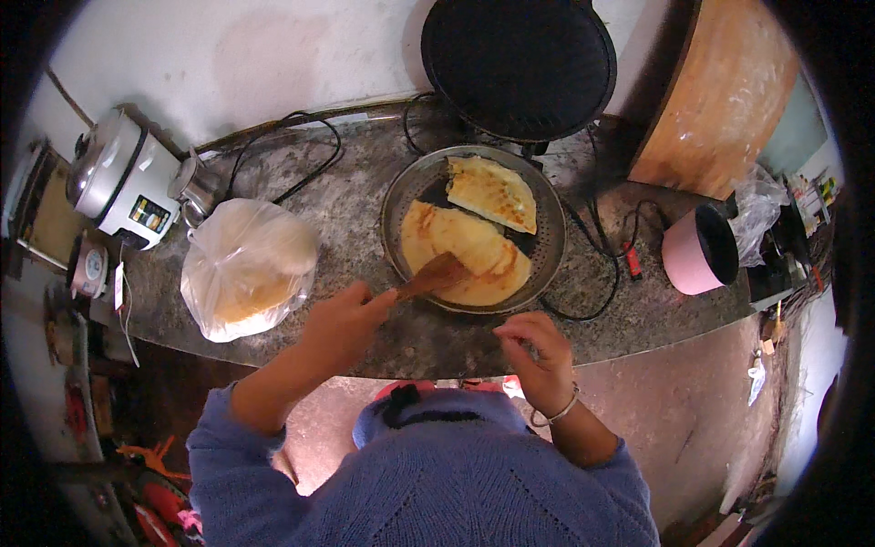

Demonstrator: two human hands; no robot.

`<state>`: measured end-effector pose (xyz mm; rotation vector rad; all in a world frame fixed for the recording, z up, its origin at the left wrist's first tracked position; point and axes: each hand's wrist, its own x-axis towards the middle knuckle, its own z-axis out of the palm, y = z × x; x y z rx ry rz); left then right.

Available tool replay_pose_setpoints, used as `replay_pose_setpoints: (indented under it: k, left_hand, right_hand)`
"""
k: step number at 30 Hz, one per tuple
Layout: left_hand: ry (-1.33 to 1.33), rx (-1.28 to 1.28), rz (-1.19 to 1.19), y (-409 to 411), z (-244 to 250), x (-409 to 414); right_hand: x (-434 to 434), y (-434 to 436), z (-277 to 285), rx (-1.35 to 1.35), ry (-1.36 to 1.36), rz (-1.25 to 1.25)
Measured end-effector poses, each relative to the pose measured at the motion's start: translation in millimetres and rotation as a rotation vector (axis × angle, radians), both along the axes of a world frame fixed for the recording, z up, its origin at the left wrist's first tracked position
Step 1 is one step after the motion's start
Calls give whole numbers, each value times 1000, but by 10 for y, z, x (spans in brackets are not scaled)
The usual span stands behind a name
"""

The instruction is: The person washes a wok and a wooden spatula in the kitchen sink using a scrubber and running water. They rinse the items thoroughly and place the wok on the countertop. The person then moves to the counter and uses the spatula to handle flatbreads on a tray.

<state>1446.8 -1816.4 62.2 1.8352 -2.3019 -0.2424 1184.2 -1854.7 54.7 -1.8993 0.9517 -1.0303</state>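
Note:
My left hand [345, 328] is closed on the handle of a wooden spatula [437, 273], whose blade lies against a folded flatbread [472, 239] in a round perforated metal pan [557, 253]. A second folded flatbread [492, 191], browned in spots, rests at the pan's back right. Just in front of the pan's near rim is my right hand [536, 349], fingers bent, thumb and forefinger close together, with nothing seen in it; a bracelet circles that wrist. Left of the pan sits a tied clear plastic bag [249, 267] with pale food inside.
A round black griddle lid [519, 61] stands raised behind the pan. Cords run over the stone counter [355, 171]. A rice cooker [123, 184] and metal jug [195, 184] stand left. At right are a pink pot [690, 256] and a leaning wooden board [718, 102].

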Motion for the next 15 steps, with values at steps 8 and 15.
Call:
replay_pose_setpoints:
  k: [8, 15]
  left_hand:
    - [11, -34, 2, -129, 209, -154]
    - [-7, 47, -7, -159, 246, -22]
  right_hand:
    - [259, 53, -74, -31, 137, 43]
    - [512, 150, -106, -77, 110, 142]
